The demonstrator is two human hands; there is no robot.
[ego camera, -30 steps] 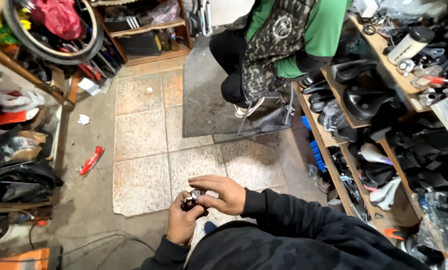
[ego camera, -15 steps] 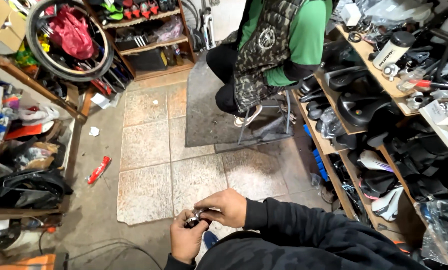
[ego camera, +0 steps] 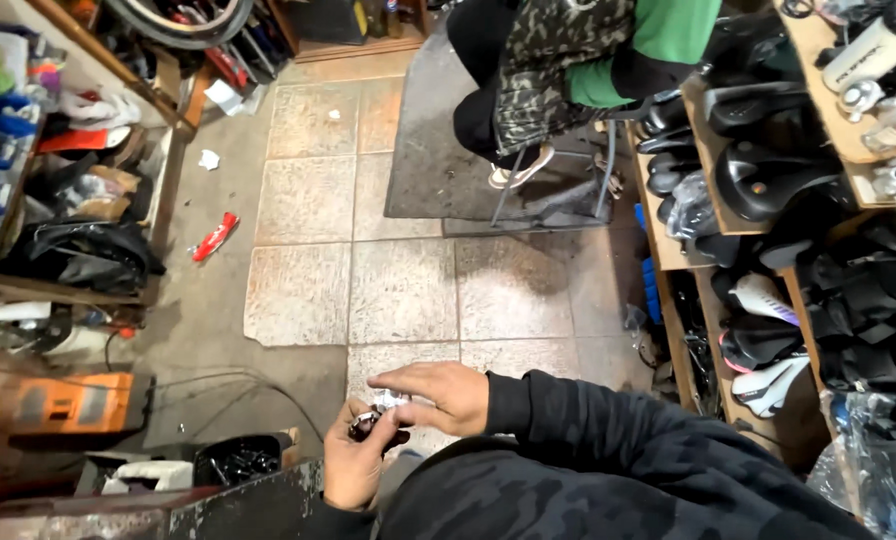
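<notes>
**Small part could slip to the floor**

While both hands meet at bottom centre of the head view, the left hand (ego camera: 353, 465) curls shut round a small metal part (ego camera: 376, 415) & the right hand (ego camera: 438, 395) pinches its top. Loose grip, and it may drop onto the tiled floor (ego camera: 398, 290).

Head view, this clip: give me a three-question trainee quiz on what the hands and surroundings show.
1. True or false: both hands are on the small metal part.
2. Which lies on the floor tiles to the left? A) a red wrapper B) a blue bucket C) a yellow helmet
3. What fills the wooden shelves on the right?

Key:
1. True: the left hand grips it from below, the right hand covers it from above.
2. A, the red wrapper.
3. Bicycle saddles, mostly black.
</notes>
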